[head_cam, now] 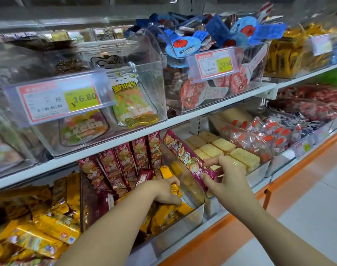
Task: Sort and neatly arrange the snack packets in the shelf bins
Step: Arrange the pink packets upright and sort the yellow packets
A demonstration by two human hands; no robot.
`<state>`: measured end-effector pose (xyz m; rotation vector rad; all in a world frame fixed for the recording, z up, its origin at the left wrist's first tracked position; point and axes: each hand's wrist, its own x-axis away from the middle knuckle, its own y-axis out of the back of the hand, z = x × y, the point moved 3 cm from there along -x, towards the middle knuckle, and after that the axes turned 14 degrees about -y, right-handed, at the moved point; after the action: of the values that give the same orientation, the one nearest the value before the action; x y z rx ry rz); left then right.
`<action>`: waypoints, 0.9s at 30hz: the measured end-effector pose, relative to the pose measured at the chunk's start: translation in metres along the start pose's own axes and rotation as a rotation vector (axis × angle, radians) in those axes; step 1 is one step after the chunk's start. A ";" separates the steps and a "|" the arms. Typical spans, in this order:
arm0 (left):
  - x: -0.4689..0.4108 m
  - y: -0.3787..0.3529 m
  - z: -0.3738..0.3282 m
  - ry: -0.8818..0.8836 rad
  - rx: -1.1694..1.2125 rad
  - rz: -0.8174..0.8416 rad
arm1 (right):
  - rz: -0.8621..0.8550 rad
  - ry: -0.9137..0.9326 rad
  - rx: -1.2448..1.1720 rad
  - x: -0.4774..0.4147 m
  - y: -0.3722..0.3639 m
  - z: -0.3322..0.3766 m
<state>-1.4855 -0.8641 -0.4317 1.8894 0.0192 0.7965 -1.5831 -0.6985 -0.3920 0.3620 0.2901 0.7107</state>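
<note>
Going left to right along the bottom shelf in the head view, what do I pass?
First yellow packets → upright maroon packets → left hand gripping a yellow packet → right hand holding a maroon packet → red-and-clear packets.

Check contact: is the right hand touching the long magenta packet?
Touching. The head view shows the right hand pinching the magenta packet near its lower end, thumb and fingers on opposite edges.

2 hands, 1 gold fish pkt, 2 legible price tags.
</note>
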 end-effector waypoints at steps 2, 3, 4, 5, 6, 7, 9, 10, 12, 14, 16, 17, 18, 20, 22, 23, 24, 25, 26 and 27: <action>0.000 -0.001 -0.002 -0.008 -0.011 -0.023 | -0.008 0.011 0.028 0.000 0.000 0.000; 0.001 -0.002 -0.002 -0.008 0.005 -0.052 | -0.013 0.018 0.032 0.001 0.000 0.000; 0.003 -0.003 -0.002 -0.010 0.031 -0.090 | -0.018 0.028 0.028 0.002 0.000 0.001; 0.005 -0.004 -0.002 -0.017 0.059 -0.134 | -0.026 0.041 0.023 0.003 0.001 0.003; 0.008 -0.004 0.000 -0.028 0.090 -0.181 | -0.035 0.055 0.023 0.004 0.001 0.005; 0.011 -0.004 0.003 -0.042 0.119 -0.227 | -0.045 0.069 0.029 0.005 0.000 0.007; 0.020 -0.002 0.008 -0.070 0.189 -0.303 | -0.060 0.098 0.053 0.008 -0.002 0.008; 0.026 -0.002 0.008 -0.087 0.227 -0.329 | -0.066 0.108 0.067 0.009 -0.003 0.009; 0.036 0.000 0.008 -0.129 0.283 -0.377 | -0.077 0.128 0.097 0.011 -0.007 0.010; 0.049 0.001 0.007 -0.175 0.358 -0.434 | -0.064 0.118 0.107 0.015 -0.012 0.012; 0.067 0.001 0.007 -0.210 0.435 -0.495 | -0.043 0.096 0.090 0.018 -0.015 0.014; 0.077 0.001 0.008 -0.218 0.460 -0.527 | -0.039 0.088 0.083 0.018 -0.017 0.016; 0.088 0.002 0.009 -0.228 0.484 -0.562 | -0.036 0.081 0.078 0.020 -0.018 0.017; 0.112 0.006 0.011 -0.269 0.538 -0.636 | -0.030 0.067 0.066 0.021 -0.023 0.020; 0.135 0.011 0.018 -0.290 0.559 -0.737 | -0.017 0.068 0.067 0.024 -0.031 0.023; 0.147 0.013 0.022 -0.281 0.557 -0.786 | 0.005 0.072 0.071 0.026 -0.037 0.025; 0.158 0.013 0.028 -0.265 0.557 -0.824 | 0.039 0.073 0.081 0.029 -0.043 0.027; 0.169 0.013 0.031 -0.257 0.573 -0.854 | 0.077 0.075 0.105 0.031 -0.050 0.029; 0.179 0.011 0.036 -0.250 0.605 -0.877 | 0.120 0.078 0.148 0.034 -0.057 0.031; 0.188 0.008 0.041 -0.245 0.651 -0.900 | 0.169 0.075 0.202 0.036 -0.065 0.032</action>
<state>-1.3199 -0.8338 -0.3377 2.2387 1.0028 -0.0924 -1.5077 -0.7264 -0.3955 0.5573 0.4077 0.8651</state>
